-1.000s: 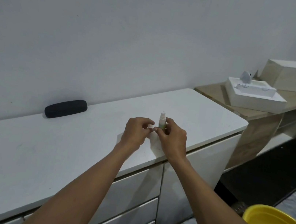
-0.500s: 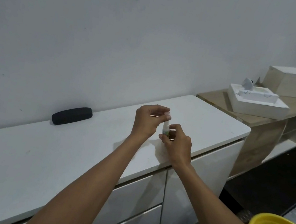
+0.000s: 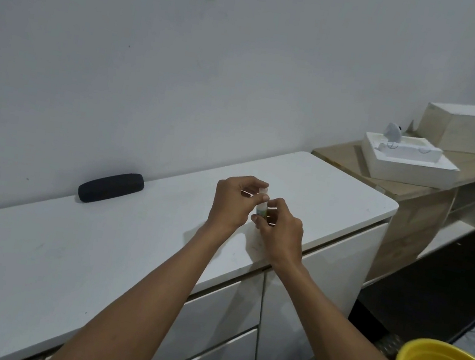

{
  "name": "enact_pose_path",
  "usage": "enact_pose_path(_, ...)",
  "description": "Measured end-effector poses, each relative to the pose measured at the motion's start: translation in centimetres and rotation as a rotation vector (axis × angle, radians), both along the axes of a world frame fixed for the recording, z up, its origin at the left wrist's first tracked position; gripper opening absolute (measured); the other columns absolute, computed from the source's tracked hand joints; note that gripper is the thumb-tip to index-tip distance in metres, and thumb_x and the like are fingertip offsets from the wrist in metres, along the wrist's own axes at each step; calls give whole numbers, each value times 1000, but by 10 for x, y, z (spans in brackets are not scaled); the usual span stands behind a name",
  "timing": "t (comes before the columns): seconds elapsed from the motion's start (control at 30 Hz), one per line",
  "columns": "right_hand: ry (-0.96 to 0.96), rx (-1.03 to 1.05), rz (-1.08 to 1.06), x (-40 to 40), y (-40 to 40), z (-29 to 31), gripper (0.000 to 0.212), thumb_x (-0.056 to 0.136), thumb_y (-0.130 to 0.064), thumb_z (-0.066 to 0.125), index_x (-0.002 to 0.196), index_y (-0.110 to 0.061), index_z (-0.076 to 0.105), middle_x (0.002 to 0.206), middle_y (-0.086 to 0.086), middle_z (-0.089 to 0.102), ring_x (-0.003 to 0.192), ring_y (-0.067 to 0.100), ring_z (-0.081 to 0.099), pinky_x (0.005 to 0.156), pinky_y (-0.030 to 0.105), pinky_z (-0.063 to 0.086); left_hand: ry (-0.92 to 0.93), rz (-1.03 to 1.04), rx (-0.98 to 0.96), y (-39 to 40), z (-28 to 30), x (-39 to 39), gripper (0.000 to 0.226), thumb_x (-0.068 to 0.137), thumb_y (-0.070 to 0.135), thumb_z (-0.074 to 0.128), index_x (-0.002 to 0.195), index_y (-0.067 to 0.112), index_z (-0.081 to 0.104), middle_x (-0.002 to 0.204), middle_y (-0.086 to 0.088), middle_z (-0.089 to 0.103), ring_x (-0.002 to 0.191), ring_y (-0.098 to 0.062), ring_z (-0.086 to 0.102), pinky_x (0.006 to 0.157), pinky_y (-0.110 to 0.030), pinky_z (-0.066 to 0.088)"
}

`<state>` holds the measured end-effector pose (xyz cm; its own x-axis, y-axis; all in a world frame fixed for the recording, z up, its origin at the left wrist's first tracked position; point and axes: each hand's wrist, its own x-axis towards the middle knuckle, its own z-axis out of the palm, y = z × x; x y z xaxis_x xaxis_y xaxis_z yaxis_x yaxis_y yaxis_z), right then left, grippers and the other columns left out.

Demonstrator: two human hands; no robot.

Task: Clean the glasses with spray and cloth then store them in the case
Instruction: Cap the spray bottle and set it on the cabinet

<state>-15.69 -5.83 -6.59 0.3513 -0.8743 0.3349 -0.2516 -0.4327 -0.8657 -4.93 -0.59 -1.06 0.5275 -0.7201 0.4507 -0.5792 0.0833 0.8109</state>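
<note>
Both hands met over the cabinet near its front edge, with bare top open to the left. Our right hand gripped the upright bottle low, while our left hand pinched its cap from above. Our case lay well left, by the wall.

Just my two bare arms in the head cam, nothing fancy.

No sleeves, watch or rings on either one. My left hand and right hand are gloveless over the white cabinet, fingernails short and plain.
</note>
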Motion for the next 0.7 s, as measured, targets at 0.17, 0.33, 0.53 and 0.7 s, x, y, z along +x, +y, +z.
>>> enact_pose_path(0.17, 2, -16, -2, 0, 1, -1, 26, 91, -27, 77, 110, -22, 61, 101, 3, 78, 90, 22, 73, 84, 42, 60, -4, -25, -20, 1, -2, -1, 21, 82, 6, 81, 101, 15, 79, 88, 6, 75, 87, -12, 72, 86, -36, 60)
enact_pose_path(0.33, 18, -56, -18, 0, 1, 1, 27, 88, -28, 80, 108, -21, 64, 102, 0, 75, 88, 17, 71, 83, 43, 60, -29, 27, 23, 16, -7, 13, 38, 86, 34, 80, 122, 25, 72, 109, 5, 76, 106, -5, 68, 93, -29, 55)
enact_pose_path(0.53, 41, -102, 4, 16, 1, 12, 29, 89, -27, 78, 114, -17, 69, 103, 1, 76, 91, 18, 71, 84, 38, 57, -270, 326, 273, 56, -25, 70, 50, 96, 49, 64, 134, 17, 65, 140, -2, 63, 138, -23, 50, 113, -38, 38)
enact_pose_path(0.7, 18, -103, 84, 58, 3, 25, 23, 87, -21, 77, 110, -20, 70, 95, -3, 77, 87, 16, 73, 85, 42, 58, -405, 494, 512, 92, -46, 119, 72, 99, 59, 48, 148, 7, 46, 155, -12, 46, 152, -31, 27, 120, -44, 27)
